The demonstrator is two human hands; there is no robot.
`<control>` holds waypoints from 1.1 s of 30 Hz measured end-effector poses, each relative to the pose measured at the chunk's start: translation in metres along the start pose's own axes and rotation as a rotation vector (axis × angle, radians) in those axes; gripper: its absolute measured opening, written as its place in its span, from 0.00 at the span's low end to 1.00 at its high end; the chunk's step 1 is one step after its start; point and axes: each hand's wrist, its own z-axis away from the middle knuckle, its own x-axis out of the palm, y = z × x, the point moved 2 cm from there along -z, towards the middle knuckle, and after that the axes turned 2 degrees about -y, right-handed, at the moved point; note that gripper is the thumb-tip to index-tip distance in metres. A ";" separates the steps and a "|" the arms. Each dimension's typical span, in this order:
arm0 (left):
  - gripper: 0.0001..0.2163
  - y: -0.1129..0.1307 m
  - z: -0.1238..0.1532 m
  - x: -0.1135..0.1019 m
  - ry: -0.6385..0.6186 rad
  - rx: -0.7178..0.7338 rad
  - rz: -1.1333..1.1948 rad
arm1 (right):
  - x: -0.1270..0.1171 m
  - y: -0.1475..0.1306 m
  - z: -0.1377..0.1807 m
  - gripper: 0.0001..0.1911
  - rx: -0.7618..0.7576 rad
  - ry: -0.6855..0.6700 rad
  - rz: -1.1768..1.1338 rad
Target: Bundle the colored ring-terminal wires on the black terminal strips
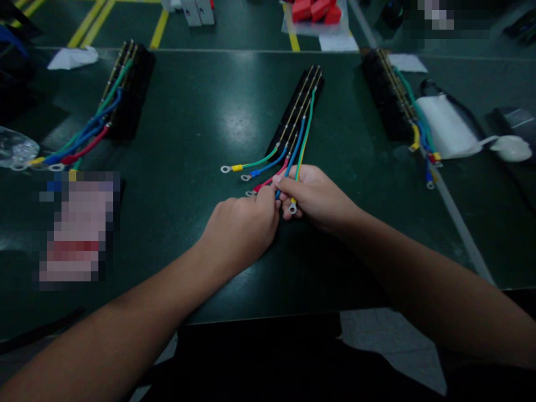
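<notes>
Near the middle of the dark green table lies a long black strip (pixel 278 132) with brass-coloured bars along it. Green, blue and red wires with ring terminals come off its near end. My left hand (pixel 247 220) is closed around the end of a blue wire (pixel 298 146), whose terminal is hidden in the fingers. My right hand (pixel 316 195) pinches the same blue wire just above. A green-yellow wire (pixel 307 134) passes over the right fingers, its ring terminal (pixel 292 207) hanging free. Left of the hands, a green wire (pixel 255 164) with a yellow sleeve sticks out.
Similar wired strips lie at the left (pixel 134 95) and right (pixel 387 97). A blurred-out flat object (pixel 81 223) rests at left front. Red pieces (pixel 316 10) on plastic sit at the back. A white pouch (pixel 448 125) lies at right, and a clear plastic bag (pixel 17 146) at far left.
</notes>
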 end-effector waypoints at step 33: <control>0.16 -0.002 0.001 -0.001 0.076 0.040 -0.010 | 0.003 0.000 0.000 0.17 -0.009 -0.030 0.000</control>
